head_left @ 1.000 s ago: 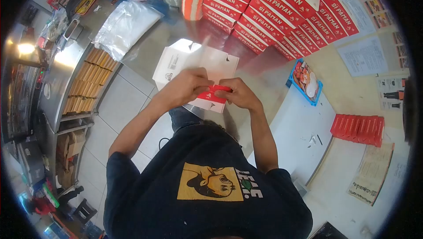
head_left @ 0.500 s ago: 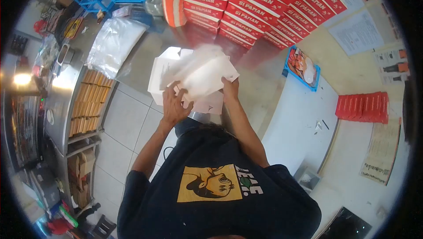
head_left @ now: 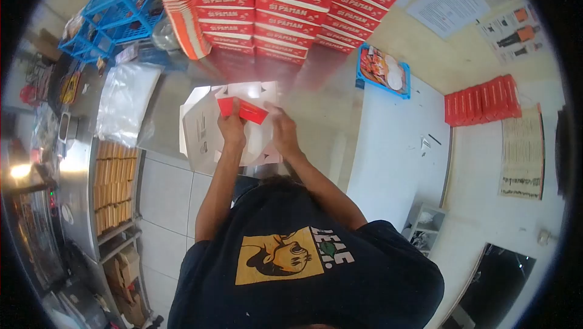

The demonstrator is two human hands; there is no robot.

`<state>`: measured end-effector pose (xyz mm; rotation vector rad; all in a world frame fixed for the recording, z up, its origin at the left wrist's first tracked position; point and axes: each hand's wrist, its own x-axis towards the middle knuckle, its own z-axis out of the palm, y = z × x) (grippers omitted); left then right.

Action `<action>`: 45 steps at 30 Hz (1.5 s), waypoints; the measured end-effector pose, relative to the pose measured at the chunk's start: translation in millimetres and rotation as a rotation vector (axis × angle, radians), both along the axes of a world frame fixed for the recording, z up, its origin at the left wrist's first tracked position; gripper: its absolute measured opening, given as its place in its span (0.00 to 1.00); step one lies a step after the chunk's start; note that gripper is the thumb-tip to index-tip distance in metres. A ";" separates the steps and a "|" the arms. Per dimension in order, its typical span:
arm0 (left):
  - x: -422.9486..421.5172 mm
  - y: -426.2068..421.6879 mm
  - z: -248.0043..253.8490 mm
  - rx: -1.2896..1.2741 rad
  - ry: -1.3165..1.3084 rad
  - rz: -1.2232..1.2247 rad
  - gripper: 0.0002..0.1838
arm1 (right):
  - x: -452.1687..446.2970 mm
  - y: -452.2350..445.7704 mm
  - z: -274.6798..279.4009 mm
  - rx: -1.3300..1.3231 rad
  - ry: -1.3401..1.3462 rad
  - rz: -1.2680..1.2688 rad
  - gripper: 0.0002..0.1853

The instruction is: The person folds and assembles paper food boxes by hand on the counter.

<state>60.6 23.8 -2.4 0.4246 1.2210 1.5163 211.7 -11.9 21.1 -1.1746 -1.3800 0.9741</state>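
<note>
A partly folded cardboard box point(head_left: 203, 128), white inside with small dark print, lies on the steel counter in front of my body. One panel point(head_left: 252, 112) of it stands up and shows a red outer face. My left hand point(head_left: 232, 130) is closed on this red panel near its left end, with the thumb over it. At the panel's right end is my right hand point(head_left: 285, 135), its fingers bent and somewhat blurred. Whether they pinch the cardboard I cannot tell.
Stacks of red printed boxes point(head_left: 288, 10) stand at the back, with flat orange-edged cardboard point(head_left: 182, 19) beside them. Clear plastic bags point(head_left: 127, 101) lie left on the steel counter point(head_left: 328, 116). A blue tray point(head_left: 384, 71) and small red packs point(head_left: 483, 101) are to the right.
The white cardboard is now lower and opened out flatter on the counter. My left hand has moved onto a raised red panel. My right hand has come inward. The view has shifted right.
</note>
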 end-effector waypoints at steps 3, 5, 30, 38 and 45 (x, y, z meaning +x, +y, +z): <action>7.5 -9.2 15.7 -0.008 -0.021 -0.112 0.19 | 7.3 -0.7 7.6 0.161 -0.331 0.211 0.26; 13.8 -11.8 19.3 -0.013 0.003 -0.175 0.20 | 7.0 3.7 3.9 0.208 -0.523 0.182 0.26; 38.5 -12.9 27.2 -0.020 0.181 -0.260 0.20 | 3.4 -2.4 2.0 -0.208 0.112 -0.116 0.11; 32.4 -6.9 1.9 -0.027 0.416 -0.215 0.20 | 4.2 -8.3 -8.3 0.101 -0.071 0.011 0.14; 47.8 -19.2 4.4 -0.011 0.621 -0.235 0.20 | -6.0 -4.4 -17.0 -0.163 0.244 -0.215 0.16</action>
